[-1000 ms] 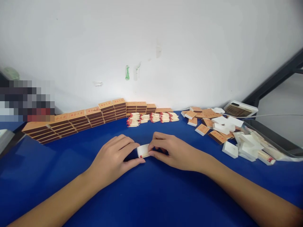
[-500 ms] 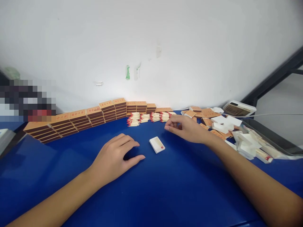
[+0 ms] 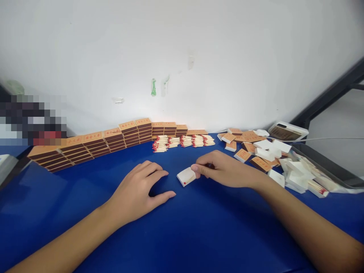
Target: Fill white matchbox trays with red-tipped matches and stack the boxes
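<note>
A small white matchbox tray (image 3: 185,176) with a red-tipped match in it sits on the blue table at the centre. My right hand (image 3: 216,168) has its thumb and fingers closed at the tray's right end; its fingertips are partly hidden. To the left of the tray, my left hand (image 3: 142,187) rests on the table with thumb and fingers apart, holding nothing. Behind the tray lie several piles of red-tipped matches (image 3: 186,141), side by side.
Stacked orange and brown matchboxes (image 3: 108,142) line the wall from the left. Loose orange box covers (image 3: 243,155) and white trays (image 3: 297,172) are heaped on the right, near a black tray (image 3: 332,165) and a phone-like object (image 3: 287,131).
My right hand has come down and nearer from the match piles to the white tray, which has turned and shifted slightly left. My left hand has hardly moved.
</note>
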Tool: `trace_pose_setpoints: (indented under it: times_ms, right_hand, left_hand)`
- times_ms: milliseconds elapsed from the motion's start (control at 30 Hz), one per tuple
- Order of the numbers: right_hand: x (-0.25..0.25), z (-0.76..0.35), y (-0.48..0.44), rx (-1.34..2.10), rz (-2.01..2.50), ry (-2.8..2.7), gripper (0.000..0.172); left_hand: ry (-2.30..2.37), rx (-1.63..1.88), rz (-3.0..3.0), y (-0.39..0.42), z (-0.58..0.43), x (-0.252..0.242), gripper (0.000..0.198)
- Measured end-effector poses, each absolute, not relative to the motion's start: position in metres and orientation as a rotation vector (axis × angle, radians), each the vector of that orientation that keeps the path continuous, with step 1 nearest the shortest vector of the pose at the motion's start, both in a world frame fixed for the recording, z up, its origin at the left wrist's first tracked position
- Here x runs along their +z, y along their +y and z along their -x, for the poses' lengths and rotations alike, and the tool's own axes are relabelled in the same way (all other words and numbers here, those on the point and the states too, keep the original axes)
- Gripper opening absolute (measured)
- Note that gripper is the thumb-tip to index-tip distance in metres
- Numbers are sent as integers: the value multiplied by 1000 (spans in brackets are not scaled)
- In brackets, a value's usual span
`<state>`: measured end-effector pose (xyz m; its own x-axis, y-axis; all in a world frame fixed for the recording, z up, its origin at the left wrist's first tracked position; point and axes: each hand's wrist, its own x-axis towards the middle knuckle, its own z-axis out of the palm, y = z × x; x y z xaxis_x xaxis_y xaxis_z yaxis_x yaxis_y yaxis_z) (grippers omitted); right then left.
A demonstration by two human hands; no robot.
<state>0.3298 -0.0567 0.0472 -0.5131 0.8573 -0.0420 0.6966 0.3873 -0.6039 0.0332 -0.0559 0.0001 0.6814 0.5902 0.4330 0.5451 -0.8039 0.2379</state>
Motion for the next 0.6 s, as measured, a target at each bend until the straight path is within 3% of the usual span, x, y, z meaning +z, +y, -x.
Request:
trace_pose_setpoints:
  times_ms: [133,267,467,600]
  right_hand:
    - [46,-334,-54,660,1326,-2371,15]
    - [46,-328,-61,707,1289,-2456,22]
    - [45,-320,-67,765,1337,-2498,8]
    - [41,-316,-66,819,1343,-2465,10]
  left_hand:
    - [959,754,-2790,-56,-33,0,46]
    - [970,745,-2781,-57,-33,0,45]
    - [968,726,-2784,-57,-33,0,44]
    - [961,741,-2778,-57,-33,0,44]
